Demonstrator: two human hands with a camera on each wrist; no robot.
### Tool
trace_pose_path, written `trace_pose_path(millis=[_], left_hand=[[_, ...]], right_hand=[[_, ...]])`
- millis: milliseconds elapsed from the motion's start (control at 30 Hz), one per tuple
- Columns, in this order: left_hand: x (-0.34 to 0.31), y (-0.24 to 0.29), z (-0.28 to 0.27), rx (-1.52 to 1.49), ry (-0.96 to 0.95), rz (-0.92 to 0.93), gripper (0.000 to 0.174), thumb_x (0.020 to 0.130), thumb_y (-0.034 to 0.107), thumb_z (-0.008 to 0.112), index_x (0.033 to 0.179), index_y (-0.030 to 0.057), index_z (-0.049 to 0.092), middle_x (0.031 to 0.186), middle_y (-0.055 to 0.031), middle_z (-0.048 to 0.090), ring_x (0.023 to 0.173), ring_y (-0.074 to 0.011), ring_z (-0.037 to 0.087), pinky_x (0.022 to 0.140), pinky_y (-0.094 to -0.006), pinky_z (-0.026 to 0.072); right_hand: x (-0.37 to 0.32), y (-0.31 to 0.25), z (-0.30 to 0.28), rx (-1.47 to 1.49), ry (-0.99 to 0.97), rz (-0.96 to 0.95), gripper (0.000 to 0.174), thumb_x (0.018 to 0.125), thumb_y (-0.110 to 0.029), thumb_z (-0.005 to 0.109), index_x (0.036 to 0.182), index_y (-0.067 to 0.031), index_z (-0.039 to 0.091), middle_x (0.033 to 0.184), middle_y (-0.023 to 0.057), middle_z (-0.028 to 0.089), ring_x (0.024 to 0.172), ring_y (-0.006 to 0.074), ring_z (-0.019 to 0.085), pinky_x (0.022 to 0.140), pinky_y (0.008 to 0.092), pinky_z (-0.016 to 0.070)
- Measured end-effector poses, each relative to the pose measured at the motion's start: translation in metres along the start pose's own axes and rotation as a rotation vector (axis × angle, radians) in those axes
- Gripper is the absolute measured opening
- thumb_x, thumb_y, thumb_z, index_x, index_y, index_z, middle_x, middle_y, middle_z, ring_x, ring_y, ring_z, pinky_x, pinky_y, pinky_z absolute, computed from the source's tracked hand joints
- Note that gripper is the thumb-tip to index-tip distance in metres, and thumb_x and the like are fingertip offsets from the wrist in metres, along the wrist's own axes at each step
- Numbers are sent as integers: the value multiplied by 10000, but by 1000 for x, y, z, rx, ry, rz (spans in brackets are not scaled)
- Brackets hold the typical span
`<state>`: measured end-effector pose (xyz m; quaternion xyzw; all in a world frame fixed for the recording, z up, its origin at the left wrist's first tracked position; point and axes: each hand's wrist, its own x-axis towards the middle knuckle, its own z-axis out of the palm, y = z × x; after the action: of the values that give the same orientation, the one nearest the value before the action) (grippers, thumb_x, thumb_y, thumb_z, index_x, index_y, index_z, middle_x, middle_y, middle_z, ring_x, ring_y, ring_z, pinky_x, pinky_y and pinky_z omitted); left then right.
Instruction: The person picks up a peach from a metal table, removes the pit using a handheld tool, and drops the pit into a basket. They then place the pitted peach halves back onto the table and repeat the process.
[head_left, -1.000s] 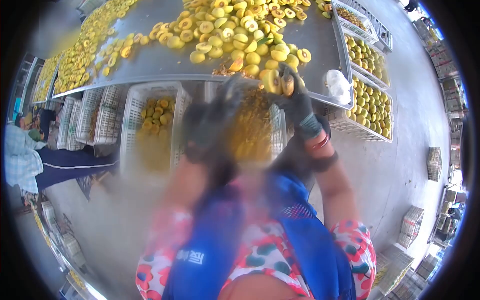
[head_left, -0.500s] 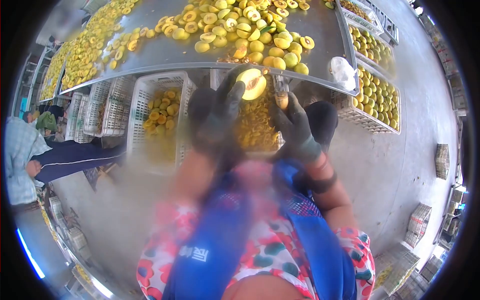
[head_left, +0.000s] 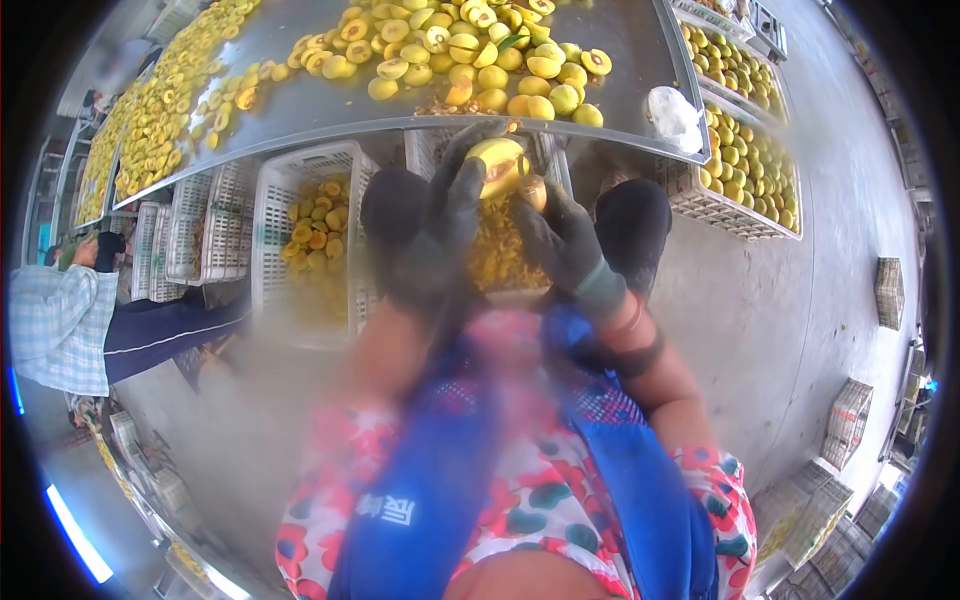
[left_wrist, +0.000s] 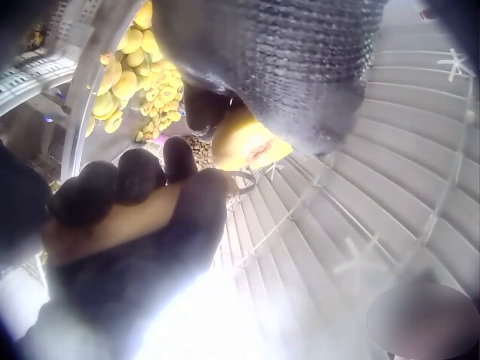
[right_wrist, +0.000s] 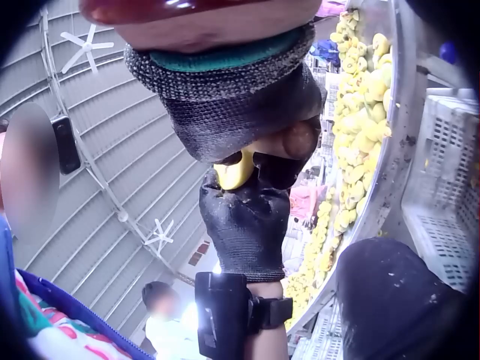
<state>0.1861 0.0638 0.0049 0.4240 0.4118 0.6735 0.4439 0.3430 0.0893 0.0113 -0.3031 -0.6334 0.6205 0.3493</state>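
In the head view my gloved left hand (head_left: 446, 215) grips a halved yellow fruit (head_left: 497, 165), its cut face toward my right hand. My gloved right hand (head_left: 568, 240) curls round a wooden handle (head_left: 533, 193) close beside the fruit. The left wrist view shows that handle (left_wrist: 112, 225) running across the right palm, with a thin metal loop (left_wrist: 244, 181) at its end, near the cut fruit (left_wrist: 247, 142). Both gloves meet around the fruit (right_wrist: 235, 171) in the right wrist view. Below them in the head view stands a crate of scraps (head_left: 505, 250).
A metal table (head_left: 300, 112) heaped with halved fruit (head_left: 465, 50) lies ahead, with a white bag (head_left: 673, 118) at its right corner. Crates of fruit (head_left: 748, 170) stand right, another crate (head_left: 308, 160) left. A person in a checked shirt (head_left: 60, 318) is at far left.
Both hands came down from the table edge and apart, the halved fruit now in my left hand. Since half a second ago, the handle has moved left, close to the fruit.
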Motion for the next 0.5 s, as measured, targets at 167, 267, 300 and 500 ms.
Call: trace_pose_path(millis=[167, 267, 300, 500], left_hand=[[0, -3, -2, 164, 42, 46, 376, 928, 271, 538, 1188, 2, 509, 1090, -100, 586, 1000, -159, 551, 892, -292, 443], [1, -17, -8, 249, 95, 80, 393, 914, 301, 564, 1157, -4, 518, 1054, -101, 600, 956, -164, 569, 865, -294, 457], [1, -20, -9, 266, 116, 71, 400, 911, 311, 570, 1148, -6, 520, 1047, -102, 602, 943, -166, 574, 857, -294, 461], [0, -19, -6, 363, 166, 154, 400, 899, 297, 583, 1146, -11, 516, 1028, -111, 610, 937, -179, 589, 836, -304, 477]], right_hand=[[2, 0, 1, -226, -23, 63, 183, 889, -97, 582, 1028, 16, 547, 808, 73, 627, 703, 101, 551, 638, 278, 468], [3, 6, 6, -72, -38, -72, 154, 901, -117, 567, 992, 6, 551, 745, 42, 606, 647, 88, 542, 581, 271, 461], [2, 6, 4, 77, -103, 64, 142, 906, -121, 560, 986, -3, 553, 734, 34, 595, 635, 78, 534, 568, 262, 454], [8, 12, -2, 602, -290, 483, 115, 924, -131, 519, 976, -36, 555, 722, -2, 550, 612, 37, 499, 545, 218, 432]])
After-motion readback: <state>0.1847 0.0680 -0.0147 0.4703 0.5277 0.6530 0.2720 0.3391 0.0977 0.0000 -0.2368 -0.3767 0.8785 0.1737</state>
